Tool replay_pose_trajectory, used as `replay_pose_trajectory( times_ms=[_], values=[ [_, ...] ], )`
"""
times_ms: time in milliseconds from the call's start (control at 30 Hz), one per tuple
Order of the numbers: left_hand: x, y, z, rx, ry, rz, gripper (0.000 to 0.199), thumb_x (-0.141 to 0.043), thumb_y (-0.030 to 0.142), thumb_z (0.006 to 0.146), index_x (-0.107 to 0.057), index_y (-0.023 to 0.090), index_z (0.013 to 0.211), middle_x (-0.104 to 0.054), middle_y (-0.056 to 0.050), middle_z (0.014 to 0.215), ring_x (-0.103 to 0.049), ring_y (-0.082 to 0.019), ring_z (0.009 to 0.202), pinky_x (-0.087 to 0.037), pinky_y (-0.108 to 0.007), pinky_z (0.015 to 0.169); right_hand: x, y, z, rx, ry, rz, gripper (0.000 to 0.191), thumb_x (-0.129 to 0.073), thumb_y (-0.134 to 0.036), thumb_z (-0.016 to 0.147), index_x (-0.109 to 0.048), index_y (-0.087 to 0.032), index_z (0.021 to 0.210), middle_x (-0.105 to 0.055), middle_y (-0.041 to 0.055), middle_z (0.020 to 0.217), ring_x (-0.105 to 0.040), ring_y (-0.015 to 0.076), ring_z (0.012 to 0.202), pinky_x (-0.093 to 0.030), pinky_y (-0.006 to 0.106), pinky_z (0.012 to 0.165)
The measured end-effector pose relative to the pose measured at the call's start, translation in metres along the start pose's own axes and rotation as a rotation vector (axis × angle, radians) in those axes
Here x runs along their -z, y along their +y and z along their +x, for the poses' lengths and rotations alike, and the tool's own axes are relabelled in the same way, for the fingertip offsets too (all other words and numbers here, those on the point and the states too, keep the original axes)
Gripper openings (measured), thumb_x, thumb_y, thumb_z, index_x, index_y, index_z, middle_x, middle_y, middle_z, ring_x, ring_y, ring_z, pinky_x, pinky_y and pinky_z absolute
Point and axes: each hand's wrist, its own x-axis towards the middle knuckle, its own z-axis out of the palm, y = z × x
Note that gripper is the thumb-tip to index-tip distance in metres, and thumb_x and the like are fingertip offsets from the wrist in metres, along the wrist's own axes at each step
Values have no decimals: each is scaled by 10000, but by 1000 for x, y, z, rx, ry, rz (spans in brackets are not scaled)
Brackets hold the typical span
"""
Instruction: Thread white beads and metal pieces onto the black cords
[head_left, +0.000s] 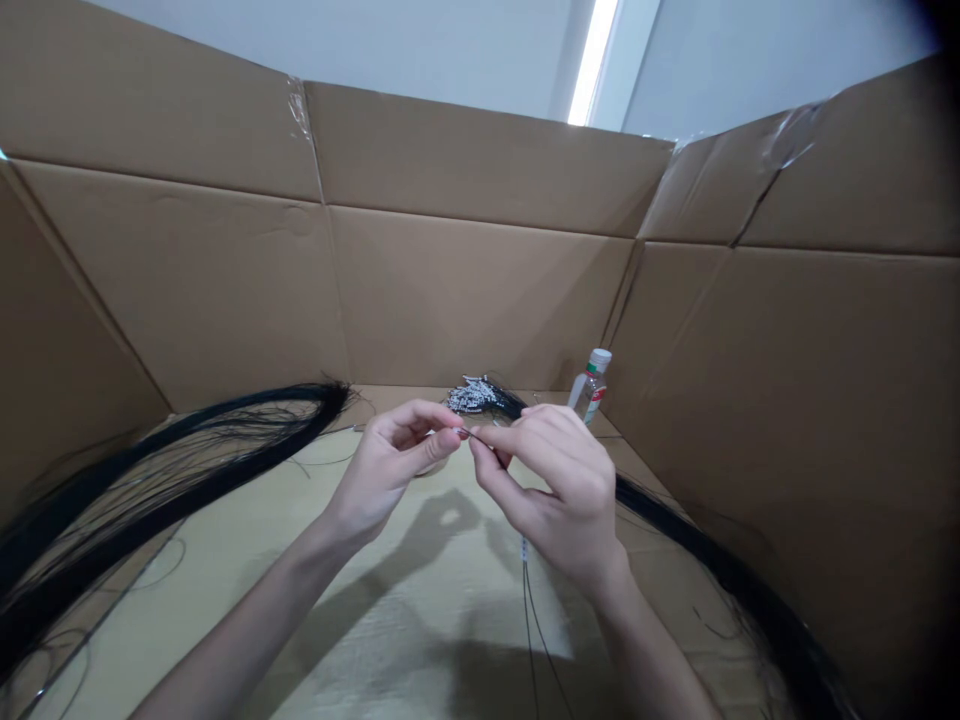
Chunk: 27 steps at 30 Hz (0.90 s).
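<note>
My left hand pinches a small pale piece between thumb and fingertips, near the middle of the view. Close beside it, the thumb and forefinger of my right hand are closed on a thin dark wire that meets the small piece. Two thin dark strands hang below my right hand, with a small white printed tag at their upper end. The other fingers of my right hand are curled, and what lies inside them is hidden.
Long black strand bundles lie at the left and right. A cluster of white-tipped ends sits at the back, near a clear bottle with a white cap. Cardboard walls surround the pale work surface.
</note>
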Motion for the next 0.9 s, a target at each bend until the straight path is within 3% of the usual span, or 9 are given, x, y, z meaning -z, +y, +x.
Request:
replay_pose_trajectory(
  times_ms=[467, 767, 900],
  values=[
    [-1, 1, 1, -94, 25, 187, 264, -910, 476, 760, -827, 233, 822, -720, -21, 730, -567, -113, 632, -430, -210, 572, 1, 0, 1, 28, -3, -23, 154, -682, -116, 956, -679, -187, 819, -628, -27, 646, -555, 131, 627, -458, 319, 696],
    [0, 5, -2, -209, -7, 338, 99, -859, 339, 844, -838, 242, 844, -794, -24, 832, -705, -144, 767, -534, -212, 713, 0, 0, 0, 36, -32, -30, 146, -699, -95, 941, -668, -190, 834, -652, -27, 675, -604, 137, 671, -464, 325, 751],
    [-3, 4, -2, -230, 0, 304, 48, -864, 290, 845, -843, 276, 885, -809, 7, 869, -731, -116, 799, -552, -163, 739, 1, 0, 0, -46, -38, 31, 134, -713, -135, 960, -697, -190, 839, -686, -23, 692, -620, 135, 663, -454, 327, 752]
  ],
)
